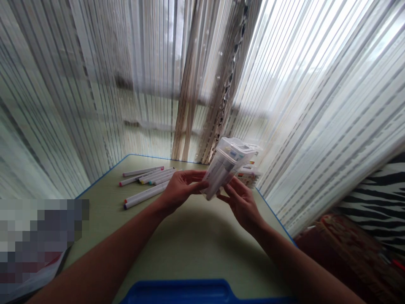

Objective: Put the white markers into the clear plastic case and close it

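Observation:
Both my hands hold a clear plastic marker case (226,164) with several white markers inside, tilted above the table. My left hand (181,188) grips its lower left side with fingers curled round it. My right hand (241,202) supports it from below and on the right, fingers closed on it. Several loose white markers (148,182) with coloured caps lie on the green table (190,236) to the left of my left hand.
A second marker box (249,174) stands behind the held case near the table's far right corner. Striped sheer curtains (284,105) hang close round the table. A blue tray edge (180,292) lies at the near side. A zebra-patterned cushion (376,202) sits on the right.

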Demonstrator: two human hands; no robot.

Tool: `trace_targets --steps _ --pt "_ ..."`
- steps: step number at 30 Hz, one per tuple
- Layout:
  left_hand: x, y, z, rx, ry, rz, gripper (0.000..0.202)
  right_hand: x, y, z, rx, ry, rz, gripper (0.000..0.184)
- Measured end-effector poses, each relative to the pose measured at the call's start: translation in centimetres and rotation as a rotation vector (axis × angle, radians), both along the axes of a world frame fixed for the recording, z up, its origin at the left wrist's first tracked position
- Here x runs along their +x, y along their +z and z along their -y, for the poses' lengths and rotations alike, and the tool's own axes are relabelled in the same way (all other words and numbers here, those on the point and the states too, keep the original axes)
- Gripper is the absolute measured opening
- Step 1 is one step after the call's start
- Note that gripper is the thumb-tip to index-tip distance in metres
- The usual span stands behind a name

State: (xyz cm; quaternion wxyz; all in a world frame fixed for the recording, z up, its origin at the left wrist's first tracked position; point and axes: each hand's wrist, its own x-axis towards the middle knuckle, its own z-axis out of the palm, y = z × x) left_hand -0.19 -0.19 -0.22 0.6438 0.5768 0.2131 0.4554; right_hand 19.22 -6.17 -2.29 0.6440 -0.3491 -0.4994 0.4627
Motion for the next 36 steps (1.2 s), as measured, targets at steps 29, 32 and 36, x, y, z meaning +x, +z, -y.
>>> trace_targets --steps 29,32,36 --pt "0.2 -0.4 0.0 0.144 -0.106 -0.242 0.071 -0.7 -0.4 0.6 0.030 0.183 0.154 0.054" --pt "0.2 -0.4 0.0 0.152 -0.110 -0.244 0.072 -0.5 -0.5 0.5 0.036 0.204 0.155 0.055" --pt "0.2 -0.4 0.0 0.135 -0.114 -0.238 0.072 -0.2 -1.0 0.4 0.037 0.234 0.145 0.054"
